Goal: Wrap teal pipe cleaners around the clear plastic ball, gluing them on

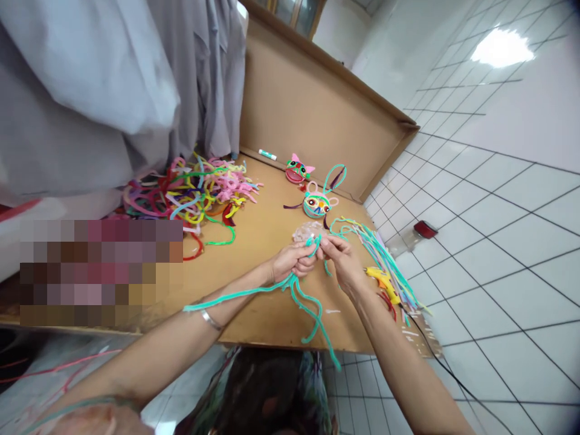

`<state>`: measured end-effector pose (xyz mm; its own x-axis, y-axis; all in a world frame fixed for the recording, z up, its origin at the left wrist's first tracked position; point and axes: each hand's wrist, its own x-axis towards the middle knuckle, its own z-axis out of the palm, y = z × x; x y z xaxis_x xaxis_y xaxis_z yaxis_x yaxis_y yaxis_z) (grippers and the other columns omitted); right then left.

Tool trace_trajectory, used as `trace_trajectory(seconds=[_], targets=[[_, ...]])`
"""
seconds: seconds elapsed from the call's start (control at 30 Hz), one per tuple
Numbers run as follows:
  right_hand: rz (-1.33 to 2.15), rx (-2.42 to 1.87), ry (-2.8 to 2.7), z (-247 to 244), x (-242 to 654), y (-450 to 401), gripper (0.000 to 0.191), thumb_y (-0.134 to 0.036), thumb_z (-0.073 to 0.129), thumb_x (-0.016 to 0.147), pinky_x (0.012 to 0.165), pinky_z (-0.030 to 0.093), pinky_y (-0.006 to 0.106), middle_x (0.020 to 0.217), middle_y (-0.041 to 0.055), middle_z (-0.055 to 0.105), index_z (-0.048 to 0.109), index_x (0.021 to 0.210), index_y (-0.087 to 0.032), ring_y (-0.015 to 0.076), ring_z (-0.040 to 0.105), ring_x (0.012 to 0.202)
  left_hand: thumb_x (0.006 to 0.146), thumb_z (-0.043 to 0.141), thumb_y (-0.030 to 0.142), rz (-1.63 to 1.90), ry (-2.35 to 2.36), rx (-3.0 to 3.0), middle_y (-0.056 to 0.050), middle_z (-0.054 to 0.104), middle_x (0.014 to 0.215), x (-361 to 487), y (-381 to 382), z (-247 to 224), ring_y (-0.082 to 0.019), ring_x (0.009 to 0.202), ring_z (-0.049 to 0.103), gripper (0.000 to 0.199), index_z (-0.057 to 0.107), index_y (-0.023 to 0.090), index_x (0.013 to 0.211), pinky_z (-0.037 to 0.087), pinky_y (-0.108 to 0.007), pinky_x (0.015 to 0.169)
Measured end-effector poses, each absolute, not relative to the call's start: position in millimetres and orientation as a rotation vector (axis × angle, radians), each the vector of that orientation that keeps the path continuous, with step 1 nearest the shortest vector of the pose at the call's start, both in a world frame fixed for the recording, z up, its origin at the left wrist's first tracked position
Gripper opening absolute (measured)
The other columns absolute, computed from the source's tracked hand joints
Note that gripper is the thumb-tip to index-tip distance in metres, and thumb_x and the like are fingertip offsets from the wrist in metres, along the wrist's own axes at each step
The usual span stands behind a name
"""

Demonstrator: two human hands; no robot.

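Note:
Several teal pipe cleaners (312, 302) are bunched in my left hand (292, 261), whose fingers are wrapped round them. Their long ends trail out below the fist, one toward my left forearm and others past the table's front edge. My right hand (338, 254) pinches the short teal ends that stick up above the left hand. Just behind the hands sits a clear, crumpled-looking plastic item (304, 231); its kind is hard to make out. Farther back are a round animal face with pink ears and a teal loop (317, 204) and a smaller face with pink pointed ears (296, 171).
A tangled heap of coloured pipe cleaners (199, 187) covers the table's left side. At right lie straight pipe cleaners (385, 254) and a yellow glue gun (383, 284) with a black cord. A marker (267, 154) rests by the cardboard wall (317, 103). Grey cloth (190, 78) hangs at left.

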<state>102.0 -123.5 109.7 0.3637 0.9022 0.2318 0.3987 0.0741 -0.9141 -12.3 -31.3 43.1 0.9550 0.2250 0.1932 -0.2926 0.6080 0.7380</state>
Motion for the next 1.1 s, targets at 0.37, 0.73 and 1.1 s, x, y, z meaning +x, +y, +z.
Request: trace_trajectory(seconds=[0.37, 0.73, 1.1], targets=[[0.627, -1.517, -1.134, 97, 111, -122, 0.03, -0.047, 0.083, 0.061, 0.065, 0.043, 0.028, 0.056, -0.0025, 0.062, 0.068, 0.062, -0.021, 0.0135, 0.056, 0.06, 0.089, 0.061, 0.045, 0.303, 0.037, 0.949, 0.002, 0.049, 0.056, -13, -35, 39, -0.006, 0.039, 0.035, 0.032, 0.06, 0.013, 0.084, 0.031, -0.017, 0.036], [0.781, -1.356, -1.007, 87, 101, -122, 0.04, -0.057, 0.079, 0.062, 0.052, 0.037, 0.024, 0.043, -0.0069, 0.053, 0.061, 0.064, -0.021, 0.0092, 0.045, 0.044, 0.086, 0.062, 0.049, 0.276, 0.041, 1.099, 0.01, 0.022, 0.052, -16, -40, 38, -0.005, 0.043, 0.012, 0.035, 0.053, 0.016, 0.076, 0.012, -0.017, 0.041], [0.343, -1.457, -1.051, 101, 135, -108, 0.024, -0.043, 0.065, 0.075, 0.059, 0.039, 0.025, 0.062, -0.0038, 0.053, 0.057, 0.067, -0.022, 0.0117, 0.047, 0.058, 0.078, 0.063, 0.071, 0.591, 0.223, 1.305, 0.008, 0.027, 0.048, -17, -53, 30, -0.007, 0.043, 0.022, 0.056, 0.057, 0.017, 0.07, 0.017, -0.022, 0.044]])
